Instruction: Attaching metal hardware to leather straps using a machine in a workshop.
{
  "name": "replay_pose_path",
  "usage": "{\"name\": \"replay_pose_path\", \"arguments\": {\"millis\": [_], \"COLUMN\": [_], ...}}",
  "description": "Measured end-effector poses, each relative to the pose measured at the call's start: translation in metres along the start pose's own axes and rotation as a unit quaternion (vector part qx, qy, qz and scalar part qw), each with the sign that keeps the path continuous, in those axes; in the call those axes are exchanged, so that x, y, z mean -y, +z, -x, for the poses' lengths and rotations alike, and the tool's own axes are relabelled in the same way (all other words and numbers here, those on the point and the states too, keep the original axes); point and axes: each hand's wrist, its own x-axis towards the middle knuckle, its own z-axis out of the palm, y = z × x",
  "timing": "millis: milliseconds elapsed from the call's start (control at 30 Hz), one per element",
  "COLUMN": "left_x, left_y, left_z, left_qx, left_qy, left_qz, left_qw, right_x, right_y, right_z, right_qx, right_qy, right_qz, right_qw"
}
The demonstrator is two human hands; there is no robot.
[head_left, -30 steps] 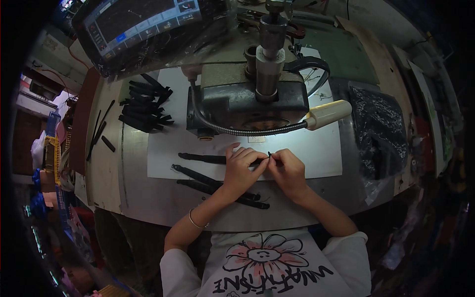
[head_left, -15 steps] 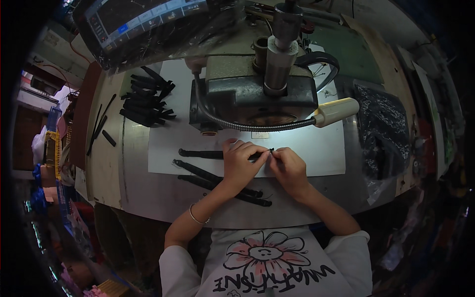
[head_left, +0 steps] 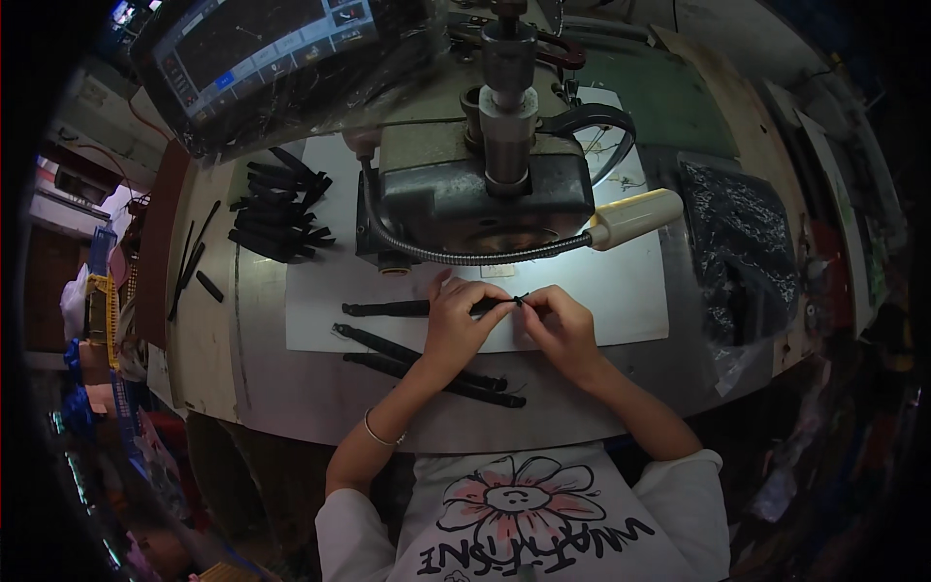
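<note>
Held strip (head_left: pixel 388 308): black, long and narrow, set from left to right over the white sheet (head_left: pixel 621 301); partly hidden by the left hand (head_left: pixel 459 318); right tip just in front of the machine.
Left hand: closed, with thumb and fingers gripping the strip near its right tip.
Right hand (head_left: pixel 562 325): also closed, thumb and forefinger pinching at the tip; exact place of each fingertip too small to tell.
Two loose strips (head_left: pixel 373 341): black too, slanting down to the right, nearer to the body, passing beneath the left forearm (head_left: pixel 402 398).
Machine head (head_left: pixel 475 194): dark and metallic, just beyond both hands.
Lamp (head_left: pixel 635 219): cream-coloured, on a bendable metal neck, to the right of the machine head.
Pile of strips (head_left: pixel 281 209): black, to the left of the machine head.
Counter (head_left: pixel 291 388): grey metal, beneath the sheet.
Plastic bag (head_left: pixel 742 252): at the right, with dark contents.
Screen (head_left: pixel 272 48): lit, at upper left.
</note>
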Motion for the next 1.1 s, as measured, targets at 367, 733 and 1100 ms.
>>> {"name": "replay_pose_path", "arguments": {"millis": [367,733,1100], "left_x": [0.011,0.016,0.008], "left_y": [-0.027,-0.021,-0.024], "left_z": [-0.010,-0.004,-0.006], "left_qx": [0.215,0.161,0.155], "left_qy": [0.029,0.003,0.025], "left_qz": [0.108,0.137,0.055], "left_qw": [0.970,0.977,0.986], "right_x": [-0.012,-0.008,0.007], "right_y": [-0.007,-0.010,-0.016], "right_z": [0.000,-0.004,-0.008], "right_qx": [0.160,0.169,0.159], "right_qy": [0.107,0.045,0.034], "right_qz": [-0.191,-0.123,-0.071], "right_qw": [0.963,0.977,0.984]}}
